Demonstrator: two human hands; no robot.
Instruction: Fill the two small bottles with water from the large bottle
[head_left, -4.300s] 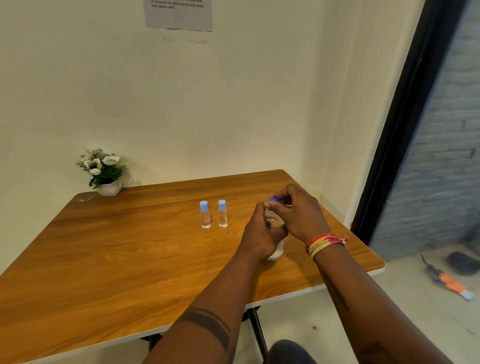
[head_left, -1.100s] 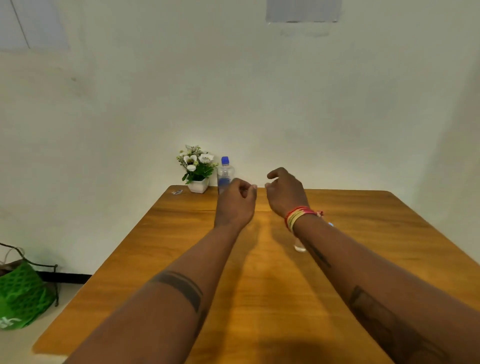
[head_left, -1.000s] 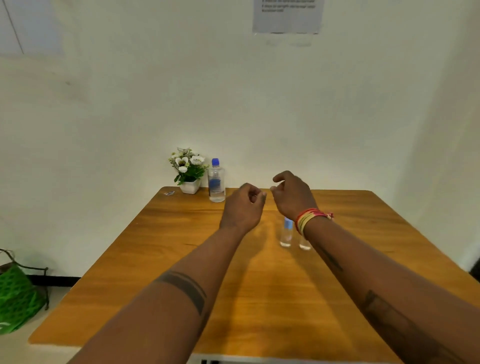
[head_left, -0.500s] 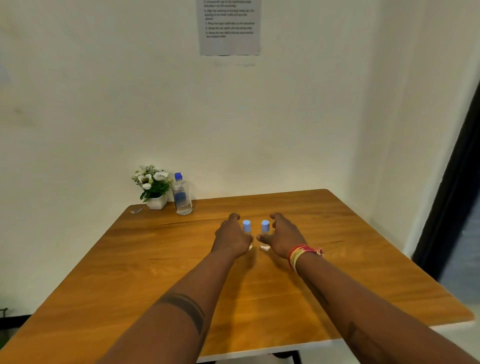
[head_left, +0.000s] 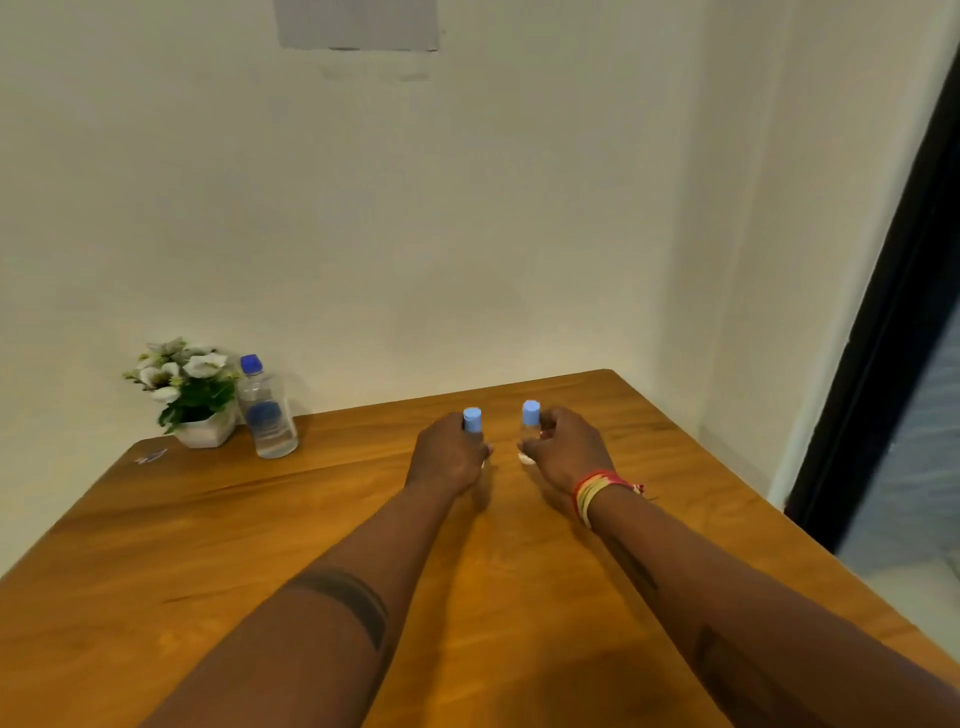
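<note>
Blue-capped small bottles mid-frame: left hand (head_left: 448, 457) wrapped round left small bottle (head_left: 472, 422), right hand (head_left: 566, 451) round right small bottle (head_left: 530, 423); hold upright, large bottle (head_left: 266, 409) capped centre-left.

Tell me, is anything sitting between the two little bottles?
No. In the head view, only bare table shows between the left small bottle and the right small bottle.
</note>
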